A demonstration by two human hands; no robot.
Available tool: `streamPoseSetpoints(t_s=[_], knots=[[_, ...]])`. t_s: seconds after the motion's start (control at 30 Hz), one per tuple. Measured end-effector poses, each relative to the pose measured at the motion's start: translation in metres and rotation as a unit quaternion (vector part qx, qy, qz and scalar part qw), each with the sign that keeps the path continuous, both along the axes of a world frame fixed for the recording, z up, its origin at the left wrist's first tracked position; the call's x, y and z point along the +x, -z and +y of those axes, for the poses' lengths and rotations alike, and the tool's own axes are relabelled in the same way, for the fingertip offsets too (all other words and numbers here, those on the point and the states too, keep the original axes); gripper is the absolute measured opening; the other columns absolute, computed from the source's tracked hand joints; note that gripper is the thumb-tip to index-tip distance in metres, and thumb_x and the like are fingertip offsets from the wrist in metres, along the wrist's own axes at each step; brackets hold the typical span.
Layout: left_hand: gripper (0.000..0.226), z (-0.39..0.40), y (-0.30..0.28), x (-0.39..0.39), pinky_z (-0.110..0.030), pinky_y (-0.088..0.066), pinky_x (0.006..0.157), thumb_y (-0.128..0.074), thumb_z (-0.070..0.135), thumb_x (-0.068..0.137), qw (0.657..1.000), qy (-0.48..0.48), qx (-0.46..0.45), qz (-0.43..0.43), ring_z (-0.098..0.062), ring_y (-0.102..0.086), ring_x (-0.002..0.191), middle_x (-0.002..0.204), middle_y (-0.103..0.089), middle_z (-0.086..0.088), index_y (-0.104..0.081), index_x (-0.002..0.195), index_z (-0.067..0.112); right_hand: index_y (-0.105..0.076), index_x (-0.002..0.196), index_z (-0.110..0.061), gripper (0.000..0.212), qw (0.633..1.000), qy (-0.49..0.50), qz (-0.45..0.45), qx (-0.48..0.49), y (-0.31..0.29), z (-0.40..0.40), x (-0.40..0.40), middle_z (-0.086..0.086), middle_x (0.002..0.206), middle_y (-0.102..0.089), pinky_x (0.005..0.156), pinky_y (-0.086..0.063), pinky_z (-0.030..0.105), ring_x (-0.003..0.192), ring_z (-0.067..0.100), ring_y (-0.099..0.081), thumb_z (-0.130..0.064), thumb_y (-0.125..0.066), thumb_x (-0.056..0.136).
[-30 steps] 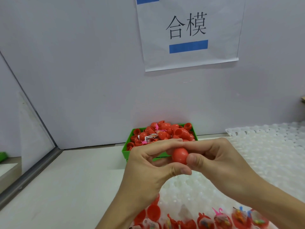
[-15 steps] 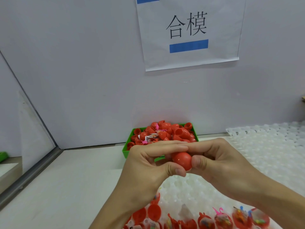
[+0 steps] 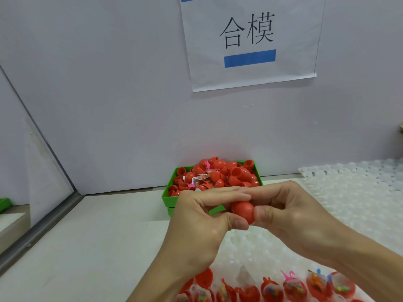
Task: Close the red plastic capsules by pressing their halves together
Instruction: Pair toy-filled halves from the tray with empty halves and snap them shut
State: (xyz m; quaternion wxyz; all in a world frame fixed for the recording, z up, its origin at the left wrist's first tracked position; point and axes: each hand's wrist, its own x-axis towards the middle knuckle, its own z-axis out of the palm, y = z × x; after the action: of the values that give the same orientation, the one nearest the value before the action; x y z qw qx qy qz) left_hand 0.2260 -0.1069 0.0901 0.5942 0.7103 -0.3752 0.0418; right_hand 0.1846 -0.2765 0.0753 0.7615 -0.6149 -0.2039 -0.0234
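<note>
both hands meet above the pale bench (image 3: 76,247), and between them sits a round red plastic capsule (image 3: 242,212), held in the air in front of the green plastic box (image 3: 169,198). the left hand (image 3: 202,221) pinches the capsule from its left side, the fingers (image 3: 220,194) stretched over the top and the thumb tip pressed beneath it. the right hand (image 3: 290,212) grips the capsule from the right, its fingers curled around the far side and its thumb laid against the near face. only the front of the capsule shows; whether its halves are fully seated cannot be told.

the green box stands against the grey wall and is heaped with loose red capsule halves (image 3: 218,175), with a few small pink and printed bits among them. to the right, a white dimpled plastic tray (image 3: 349,203) covers the bench and runs under the hands. along the bottom edge of the view, a row of open red capsule halves with small colourful toys inside (image 3: 292,288) sits in the tray's pockets. on the wall above hangs a white paper sign with black characters and a blue bar (image 3: 250,40).
</note>
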Motion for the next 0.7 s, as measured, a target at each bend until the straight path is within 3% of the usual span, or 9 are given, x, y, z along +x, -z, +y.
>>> streamPoseSetpoints(t_s=[0.1, 0.2, 0.27, 0.33, 0.5, 0.7], knots=[[0.053, 0.001, -0.001, 0.000, -0.014, -0.054, 0.083, -0.082, -0.011, 0.061, 1.000, -0.009, -0.010, 0.009, -0.003, -0.070, 0.102, 0.098, -0.077, 0.014, -0.080, 0.095, 0.030, -0.078, 0.106, -0.020, 0.035, 0.998, 0.057, 0.004, -0.026, -0.002, -0.004, 0.000, 0.012, 0.107, -0.075, 0.090, -0.055, 0.031, 0.106, 0.026, -0.070, -0.010, -0.074, 0.072], [0.046, -0.003, 0.004, 0.000, -0.012, -0.053, 0.080, -0.084, -0.003, 0.065, 0.994, -0.102, 0.004, -0.040, 0.001, -0.066, 0.103, 0.098, -0.074, 0.021, -0.079, 0.094, 0.033, -0.081, 0.090, -0.026, 0.037, 0.987, 0.154, -0.007, -0.037, -0.004, -0.003, -0.001, 0.006, 0.094, -0.078, 0.077, -0.057, 0.020, 0.091, 0.018, -0.075, -0.005, -0.073, 0.061], [0.040, -0.007, 0.007, -0.003, -0.012, -0.054, 0.070, -0.082, -0.001, 0.072, 0.987, -0.137, 0.031, -0.082, -0.003, -0.066, 0.097, 0.096, -0.069, 0.021, -0.078, 0.096, 0.030, -0.082, 0.083, -0.023, 0.035, 0.979, 0.199, -0.019, -0.038, -0.004, 0.000, -0.002, 0.004, 0.087, -0.078, 0.070, -0.056, 0.015, 0.084, 0.015, -0.075, 0.003, -0.077, 0.059], [0.038, -0.008, 0.010, -0.004, -0.012, -0.055, 0.070, -0.079, 0.000, 0.077, 0.984, -0.132, 0.044, -0.107, -0.003, -0.067, 0.092, 0.096, -0.068, 0.019, -0.077, 0.104, 0.027, -0.079, 0.085, -0.019, 0.037, 0.971, 0.234, -0.032, -0.044, -0.004, 0.001, -0.002, 0.004, 0.086, -0.078, 0.069, -0.057, 0.017, 0.082, 0.016, -0.076, 0.008, -0.080, 0.060], [0.046, -0.010, 0.014, -0.005, -0.020, -0.058, 0.079, -0.085, 0.010, 0.073, 0.979, -0.125, 0.046, -0.154, -0.008, -0.067, 0.101, 0.105, -0.070, 0.012, -0.074, 0.117, 0.020, -0.075, 0.087, -0.020, 0.041, 0.960, 0.271, -0.042, -0.059, -0.001, 0.005, -0.002, 0.001, 0.089, -0.077, 0.073, -0.059, 0.023, 0.085, 0.016, -0.075, -0.024, -0.086, 0.047], [0.045, -0.008, 0.015, -0.001, -0.009, -0.053, 0.078, -0.079, -0.007, 0.074, 0.965, -0.197, 0.015, -0.170, 0.005, -0.066, 0.091, 0.094, -0.073, 0.018, -0.076, 0.110, 0.019, -0.076, 0.099, -0.018, 0.037, 0.972, 0.221, -0.051, -0.055, -0.002, 0.006, -0.004, -0.002, 0.095, -0.078, 0.078, -0.055, 0.017, 0.093, 0.014, -0.074, -0.032, -0.076, 0.065]])
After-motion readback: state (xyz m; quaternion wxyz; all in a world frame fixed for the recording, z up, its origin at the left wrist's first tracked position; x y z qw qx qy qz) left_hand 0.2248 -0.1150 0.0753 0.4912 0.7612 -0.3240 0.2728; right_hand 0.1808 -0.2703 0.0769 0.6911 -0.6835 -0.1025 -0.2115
